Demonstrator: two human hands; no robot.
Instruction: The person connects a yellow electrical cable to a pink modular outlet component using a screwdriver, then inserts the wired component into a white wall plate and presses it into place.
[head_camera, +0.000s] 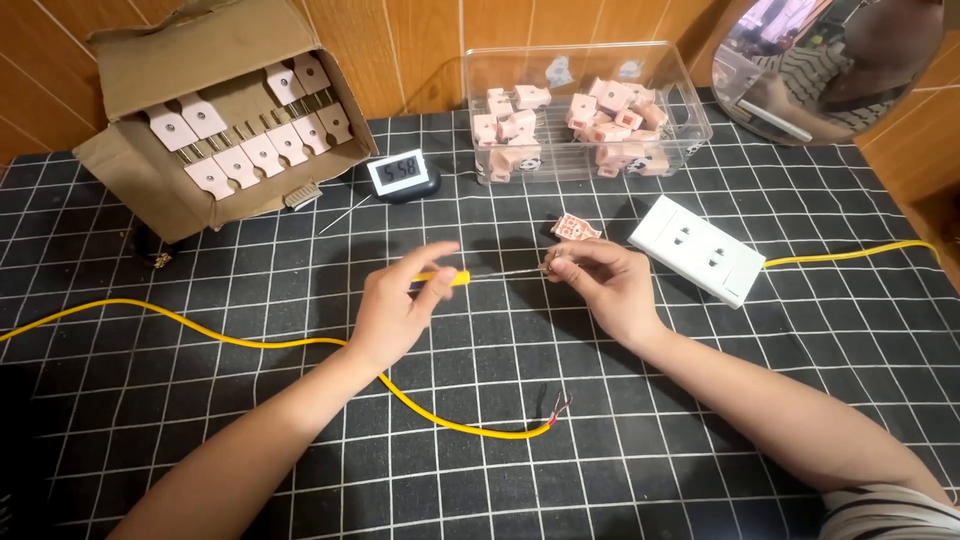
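My left hand grips a small screwdriver with a yellow handle; its thin metal shaft runs right, level with the table. My right hand pinches a small metal part at the shaft's tip, with a pink plug piece held just above the fingers. A yellow cable lies across the black gridded mat and ends in bare stripped wires below my hands.
A white socket strip with its own yellow cable lies to the right. A clear plastic bin of pink plug parts, a small digital clock and a cardboard box of pink plug halves stand behind. A round mirror is far right.
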